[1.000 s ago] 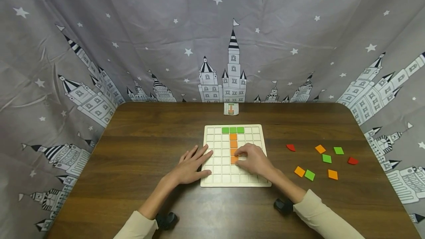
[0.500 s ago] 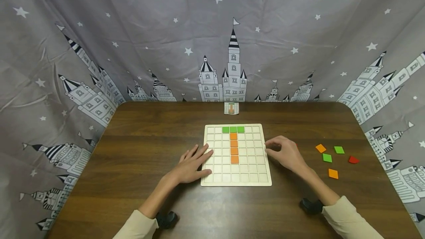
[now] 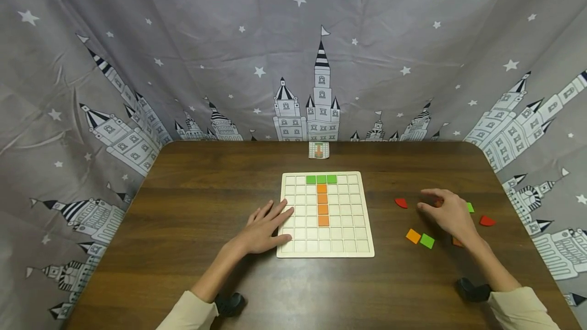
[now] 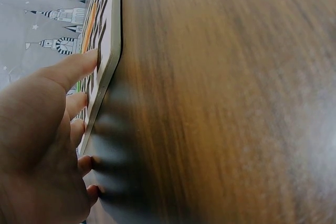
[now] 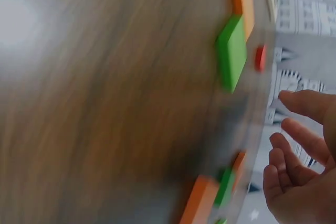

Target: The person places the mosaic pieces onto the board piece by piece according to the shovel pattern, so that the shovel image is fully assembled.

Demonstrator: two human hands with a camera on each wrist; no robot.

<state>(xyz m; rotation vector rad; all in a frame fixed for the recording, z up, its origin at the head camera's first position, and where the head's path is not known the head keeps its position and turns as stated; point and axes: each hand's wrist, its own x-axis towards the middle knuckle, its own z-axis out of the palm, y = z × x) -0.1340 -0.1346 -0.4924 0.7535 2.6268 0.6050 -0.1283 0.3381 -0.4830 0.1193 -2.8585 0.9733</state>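
Observation:
My left hand (image 3: 263,230) rests with spread fingers on the left edge of a pale square grid board (image 3: 344,241). On the board, three green square tiles (image 3: 321,180) form a top row, and a column of orange square tiles (image 3: 323,204) runs down from its middle. My right hand (image 3: 451,218) hovers over loose tiles at the right, thumb and index finger apart. In the right wrist view nothing lies between its fingers. Beneath it, an orange tile (image 3: 457,242) and a green tile (image 3: 470,208) are partly covered.
Left of the right hand lie a red quarter-round piece (image 3: 401,203), an orange tile (image 3: 413,236) and a green tile (image 3: 427,241). Another red piece (image 3: 487,221) sits farther right. A small pattern card (image 3: 319,150) lies at the table's back edge, before a grey castle-print curtain (image 3: 380,65).
My right hand has left the orange column and moved right, off the board, to above the loose tiles. The left hand has stayed on the board's edge.

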